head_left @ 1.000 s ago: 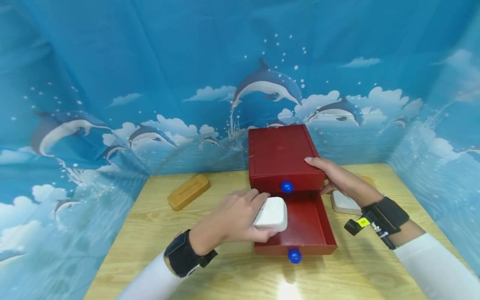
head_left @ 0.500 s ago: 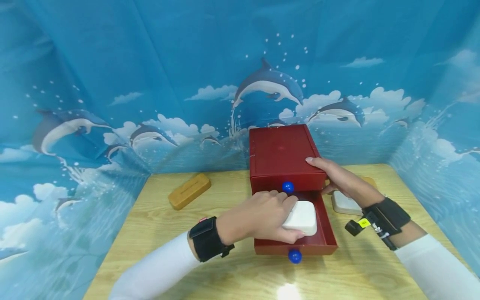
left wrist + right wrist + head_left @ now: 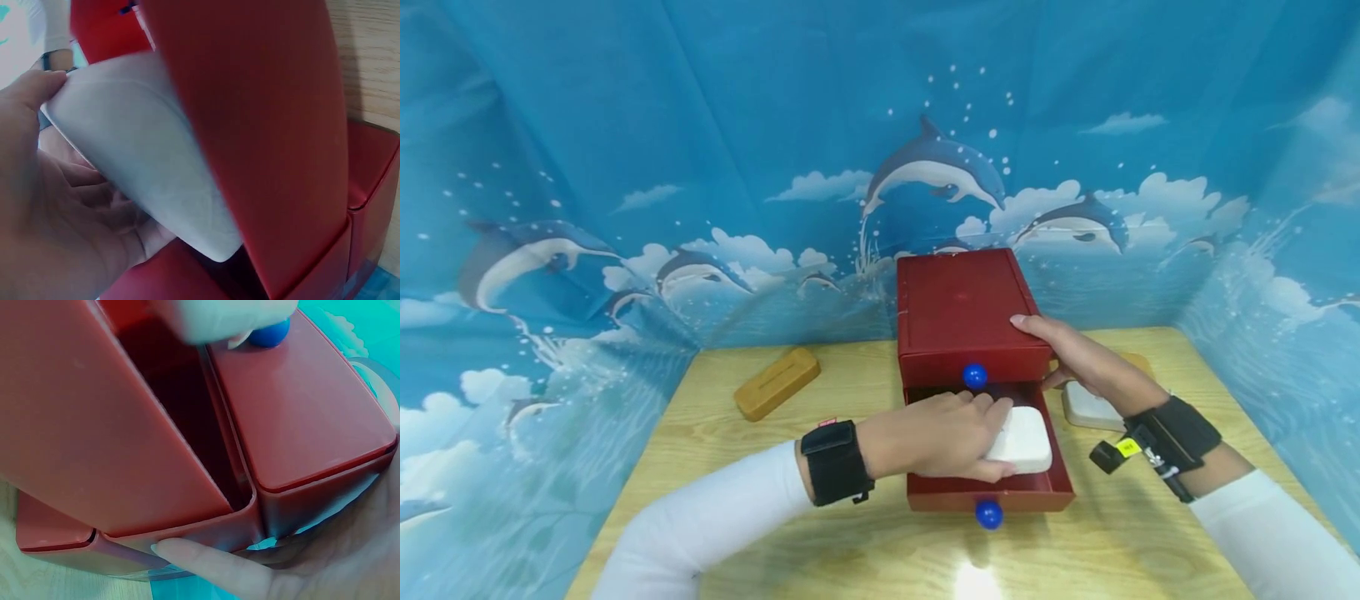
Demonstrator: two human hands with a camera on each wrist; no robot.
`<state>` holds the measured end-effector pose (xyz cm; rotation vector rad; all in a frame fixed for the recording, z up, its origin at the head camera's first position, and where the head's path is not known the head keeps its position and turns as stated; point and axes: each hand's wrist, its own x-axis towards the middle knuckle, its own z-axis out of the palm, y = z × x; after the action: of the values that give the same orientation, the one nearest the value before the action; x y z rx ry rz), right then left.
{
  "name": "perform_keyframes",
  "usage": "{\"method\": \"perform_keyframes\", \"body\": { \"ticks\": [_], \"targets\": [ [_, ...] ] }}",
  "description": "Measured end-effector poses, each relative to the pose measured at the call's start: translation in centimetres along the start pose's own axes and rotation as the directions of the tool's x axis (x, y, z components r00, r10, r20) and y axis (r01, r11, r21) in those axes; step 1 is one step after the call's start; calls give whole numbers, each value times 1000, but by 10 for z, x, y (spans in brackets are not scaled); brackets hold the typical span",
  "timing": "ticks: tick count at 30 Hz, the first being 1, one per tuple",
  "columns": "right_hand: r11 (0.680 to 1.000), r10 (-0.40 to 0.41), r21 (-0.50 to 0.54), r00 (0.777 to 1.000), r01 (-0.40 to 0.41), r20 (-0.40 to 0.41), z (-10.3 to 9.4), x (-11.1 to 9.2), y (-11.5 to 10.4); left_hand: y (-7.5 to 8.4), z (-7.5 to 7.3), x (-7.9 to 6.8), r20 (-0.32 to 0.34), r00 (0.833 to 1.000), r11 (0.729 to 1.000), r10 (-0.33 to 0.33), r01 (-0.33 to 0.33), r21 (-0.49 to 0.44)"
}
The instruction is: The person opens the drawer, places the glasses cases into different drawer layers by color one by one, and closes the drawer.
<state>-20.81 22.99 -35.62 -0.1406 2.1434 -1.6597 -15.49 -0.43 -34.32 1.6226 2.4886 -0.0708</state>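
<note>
My left hand (image 3: 951, 433) pinches a white rounded box (image 3: 1024, 440) between thumb and fingers, inside the pulled-out red drawer (image 3: 1056, 492). In the left wrist view the white box (image 3: 137, 131) is tilted beside the drawer wall (image 3: 250, 125). My right hand (image 3: 1086, 354) rests on the right side of the red drawer cabinet (image 3: 966, 304), thumb on its top. Its straight finger touches the side by the open drawer in the right wrist view. Blue ball knobs (image 3: 975, 376) mark the drawer fronts.
A tan oblong block (image 3: 777, 383) with a groove lies left of the cabinet on the wooden table (image 3: 700, 467). Another white box (image 3: 1090, 406) lies to the right, partly behind my right wrist, near a tan thing (image 3: 1137, 362). A dolphin-print curtain (image 3: 820, 125) encloses the back and sides.
My left hand has carried the white box rightward from the drawer's left part to its right part, and a little lower. The right hand and cabinet have stayed put.
</note>
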Motion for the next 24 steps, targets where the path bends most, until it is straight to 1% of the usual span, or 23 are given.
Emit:
{"method": "perform_keyframes", "body": {
  "ticks": [7,12,16,20,24],
  "targets": [
    [1000,-3,-1,1000,3,3,-1,0,1,-1,10,12,16,1000,996,-10,8,92],
    [1000,-1,-1,1000,1,1,-1,0,1,-6,19,18,39,998,989,-41,35,142],
    [1000,6,-1,1000,-6,1,-1,0,0,-11,26,23,60,994,988,-96,88,126],
    [1000,4,6,1000,-4,4,0,-1,0,-15,29,27,78,986,985,-150,142,95],
    [1000,-2,-4,1000,2,1,0,-1,0,-18,30,30,72,986,985,-152,145,93]
  ]
}}
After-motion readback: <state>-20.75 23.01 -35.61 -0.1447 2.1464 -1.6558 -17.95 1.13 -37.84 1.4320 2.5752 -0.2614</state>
